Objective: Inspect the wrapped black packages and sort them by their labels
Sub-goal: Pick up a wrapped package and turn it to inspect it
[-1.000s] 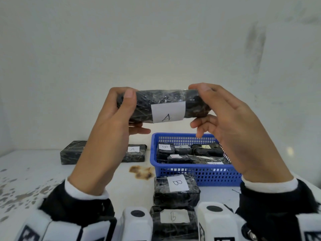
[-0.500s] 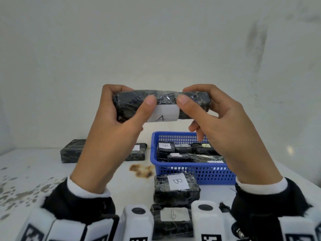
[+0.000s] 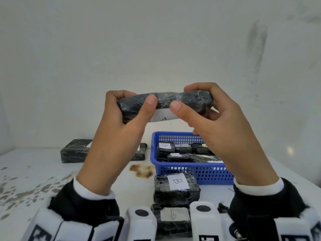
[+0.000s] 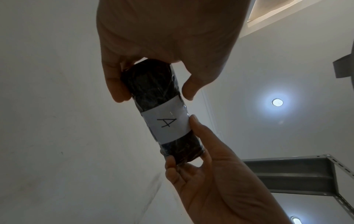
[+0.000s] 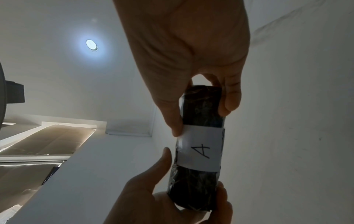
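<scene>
Head view, near to far: two packages marked B (image 3: pixel 176 187) lie on the counter (image 3: pixel 34 171) at six o'clock, the blue basket (image 3: pixel 194 173) of unsorted ones beyond, a long package (image 3: pixel 73 151) at ten o'clock. Above them, left hand (image 3: pixel 119 129) and right hand (image 3: pixel 220 126) each clamp an end of the held package (image 3: pixel 165 101), thumbs on its near face. Its label (image 4: pixel 168 122) reads A. I'd keep both grips firm, since the film looks slippery, then lay it with that far-left group, label up.

My black package (image 3: pixel 165 103) carries a white label (image 4: pixel 166 124) with a black "A"; blue mesh basket (image 3: pixel 191 173), white speckled counter (image 3: pixel 34 180).
</scene>
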Action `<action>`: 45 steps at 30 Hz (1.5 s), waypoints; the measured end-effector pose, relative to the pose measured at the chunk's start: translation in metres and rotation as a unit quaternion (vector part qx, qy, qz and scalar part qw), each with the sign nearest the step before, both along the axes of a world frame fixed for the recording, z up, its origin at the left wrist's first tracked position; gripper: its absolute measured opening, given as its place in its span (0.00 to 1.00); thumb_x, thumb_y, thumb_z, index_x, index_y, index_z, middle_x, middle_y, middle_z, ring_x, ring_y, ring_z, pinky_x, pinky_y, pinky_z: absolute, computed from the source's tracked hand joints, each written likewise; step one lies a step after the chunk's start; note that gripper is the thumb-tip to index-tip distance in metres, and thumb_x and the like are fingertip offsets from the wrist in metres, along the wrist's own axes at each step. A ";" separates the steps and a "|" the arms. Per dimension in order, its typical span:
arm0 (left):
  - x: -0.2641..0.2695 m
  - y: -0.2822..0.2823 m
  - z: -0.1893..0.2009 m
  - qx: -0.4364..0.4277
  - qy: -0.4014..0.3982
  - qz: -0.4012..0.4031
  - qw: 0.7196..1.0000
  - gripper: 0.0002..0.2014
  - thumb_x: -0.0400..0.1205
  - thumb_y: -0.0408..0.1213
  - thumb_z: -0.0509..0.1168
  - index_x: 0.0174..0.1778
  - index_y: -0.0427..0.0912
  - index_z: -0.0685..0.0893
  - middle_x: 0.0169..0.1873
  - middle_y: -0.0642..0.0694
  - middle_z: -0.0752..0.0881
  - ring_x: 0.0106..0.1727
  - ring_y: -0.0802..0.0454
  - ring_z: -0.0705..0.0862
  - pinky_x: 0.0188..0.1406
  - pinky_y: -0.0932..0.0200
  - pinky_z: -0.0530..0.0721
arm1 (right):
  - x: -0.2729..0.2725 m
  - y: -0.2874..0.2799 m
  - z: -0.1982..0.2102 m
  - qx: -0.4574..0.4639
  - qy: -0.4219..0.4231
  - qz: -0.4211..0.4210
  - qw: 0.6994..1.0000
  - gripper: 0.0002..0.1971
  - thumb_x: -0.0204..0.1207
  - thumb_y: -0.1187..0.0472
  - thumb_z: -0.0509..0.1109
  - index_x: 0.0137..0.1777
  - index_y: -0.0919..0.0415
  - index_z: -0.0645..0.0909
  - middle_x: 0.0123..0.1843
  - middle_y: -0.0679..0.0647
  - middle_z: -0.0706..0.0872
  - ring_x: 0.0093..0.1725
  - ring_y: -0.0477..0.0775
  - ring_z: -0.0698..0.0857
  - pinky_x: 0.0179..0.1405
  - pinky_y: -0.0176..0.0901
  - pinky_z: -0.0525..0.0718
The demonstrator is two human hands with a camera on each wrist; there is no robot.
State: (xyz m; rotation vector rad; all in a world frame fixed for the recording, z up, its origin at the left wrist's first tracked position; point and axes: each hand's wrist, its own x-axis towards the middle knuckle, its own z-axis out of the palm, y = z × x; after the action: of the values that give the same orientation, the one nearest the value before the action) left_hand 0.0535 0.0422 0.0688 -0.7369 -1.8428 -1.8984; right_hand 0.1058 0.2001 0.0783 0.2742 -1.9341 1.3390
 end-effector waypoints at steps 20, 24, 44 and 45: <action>0.001 -0.007 0.004 -0.017 -0.024 -0.018 0.999 0.40 0.66 0.52 0.72 0.76 0.58 0.68 0.50 0.58 0.89 0.48 0.60 0.90 0.56 0.57 0.83 | -0.004 0.008 0.002 -0.102 -0.006 0.038 0.994 0.31 0.77 0.56 0.76 0.79 0.47 0.71 0.63 0.50 0.88 0.40 0.52 0.92 0.56 0.52 0.89; 0.001 -0.007 0.006 0.002 -0.014 -0.054 0.998 0.35 0.72 0.43 0.71 0.75 0.55 0.66 0.42 0.56 0.92 0.43 0.54 0.92 0.50 0.53 0.88 | -0.002 0.006 0.002 -0.076 -0.030 0.028 0.996 0.34 0.72 0.49 0.77 0.79 0.47 0.72 0.62 0.45 0.87 0.40 0.53 0.93 0.56 0.51 0.90; -0.012 -0.016 0.003 0.045 -0.037 -0.108 0.992 0.10 0.86 0.44 0.58 0.60 0.48 0.79 0.31 0.54 0.86 0.28 0.51 0.83 0.18 0.60 0.72 | 0.001 0.014 0.004 -0.090 -0.026 0.073 0.993 0.10 0.84 0.53 0.66 0.64 0.45 0.79 0.36 0.47 0.89 0.32 0.60 0.78 0.24 0.38 0.77; -0.011 -0.015 0.003 0.046 -0.038 -0.105 0.993 0.09 0.87 0.45 0.57 0.58 0.48 0.79 0.29 0.55 0.85 0.27 0.51 0.82 0.18 0.59 0.71 | 0.002 0.014 0.004 -0.091 -0.026 0.071 0.993 0.09 0.85 0.53 0.66 0.63 0.45 0.79 0.36 0.47 0.89 0.31 0.59 0.79 0.24 0.38 0.77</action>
State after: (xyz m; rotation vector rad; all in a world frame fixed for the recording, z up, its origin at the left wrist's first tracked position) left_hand 0.0425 0.0272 0.0718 -0.8695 -1.7683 -2.1543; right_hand 0.1078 0.2136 0.0827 0.2950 -1.8477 1.6190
